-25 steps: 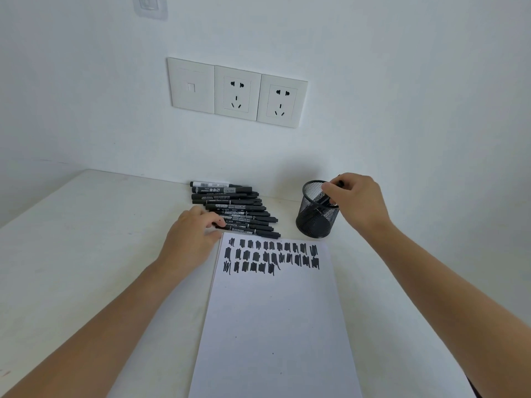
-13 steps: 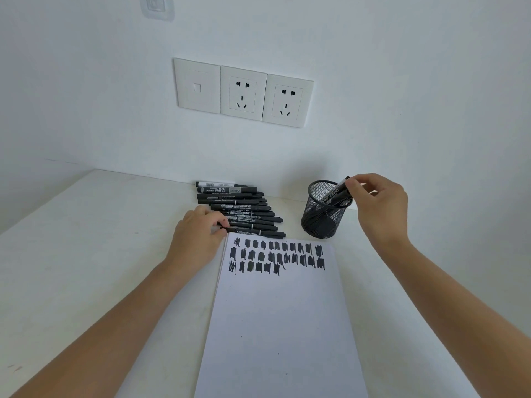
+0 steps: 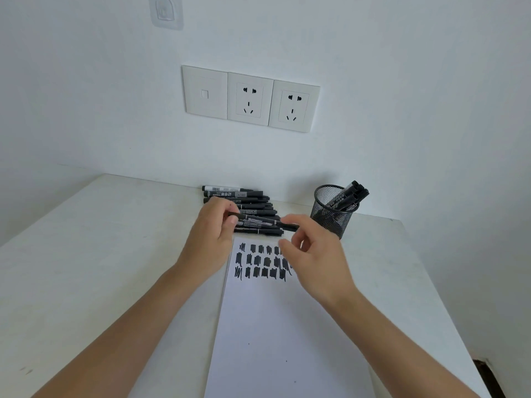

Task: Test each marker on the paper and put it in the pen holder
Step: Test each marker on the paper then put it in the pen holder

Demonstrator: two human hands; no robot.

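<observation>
left hand (image 3: 212, 234) pinches marker (image 3: 258, 219) | right hand (image 3: 313, 254) at its right end — grip unclear

I am looking at a plain white wall (image 3: 402, 81) that is filling most of my feed. Three white plates are sitting side by side on it: a data port plate (image 3: 204, 93) on the left, then a first power socket (image 3: 249, 99) and a second power socket (image 3: 293, 106). A clear adhesive hook (image 3: 166, 11) is sticking to the wall higher up. The white tabletop (image 3: 100, 254) is running back to meet the wall, and soft, even light is falling across it. A few small dark smudges (image 3: 26, 370) are showing near its front left. Past its lower right edge a dark patch (image 3: 488, 374) is showing; I cannot tell what it is.
</observation>
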